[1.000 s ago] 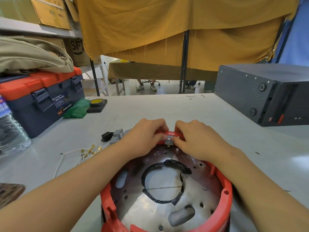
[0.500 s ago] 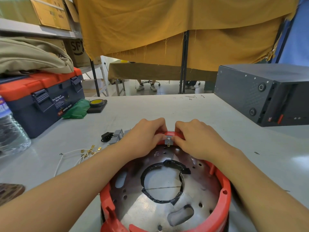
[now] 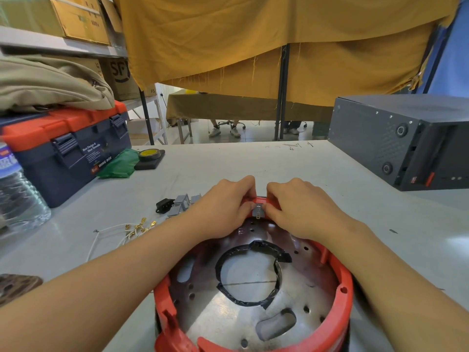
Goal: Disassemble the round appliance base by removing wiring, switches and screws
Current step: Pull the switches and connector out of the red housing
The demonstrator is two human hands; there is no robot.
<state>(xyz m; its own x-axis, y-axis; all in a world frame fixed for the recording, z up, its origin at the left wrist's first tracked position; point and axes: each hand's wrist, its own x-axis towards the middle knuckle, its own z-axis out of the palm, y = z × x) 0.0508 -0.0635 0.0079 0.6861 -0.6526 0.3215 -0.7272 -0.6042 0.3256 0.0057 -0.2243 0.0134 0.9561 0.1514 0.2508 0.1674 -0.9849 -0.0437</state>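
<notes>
Nothing much has moved since the earlier frames: both hands stay at the far rim of the base, same grip, base maybe nudged a hair.

Left hand [image 3: 225, 207] and right hand [image 3: 299, 207] are curled over the red rim of the round appliance base [image 3: 340, 288], fingertips pinching in from each side on a small grey switch [image 3: 257, 211] seated in the rim wall. Metal terminal of the switch hangs down inside. My read: squeezing the side clips to pop it out of its slot; two hands because the clips sit on opposite sides.

Base sits at the near edge of the table [image 3: 253, 161], open side up, forearms flanking it, which probably steadies it too. Inside: perforated metal plate, black tape ring [image 3: 247, 275] round the centre opening. No wires visible in it, so wiring looks done.

Already out, left of the base: grey switches [image 3: 181, 204], black power socket [image 3: 163, 205], white wires with brass crimp terminals [image 3: 137, 228].

Around: toolbox [image 3: 66, 151] at the left edge with a khaki bag [image 3: 48, 82] on top, water bottle [image 3: 17, 189] near it, green bag [image 3: 119, 163], tape roll [image 3: 149, 154], dark grey equipment case [image 3: 401, 138] at the right edge. None in the way. Only obstruction is the fingers themselves hiding the clips, so can't tell whether they're released.
</notes>
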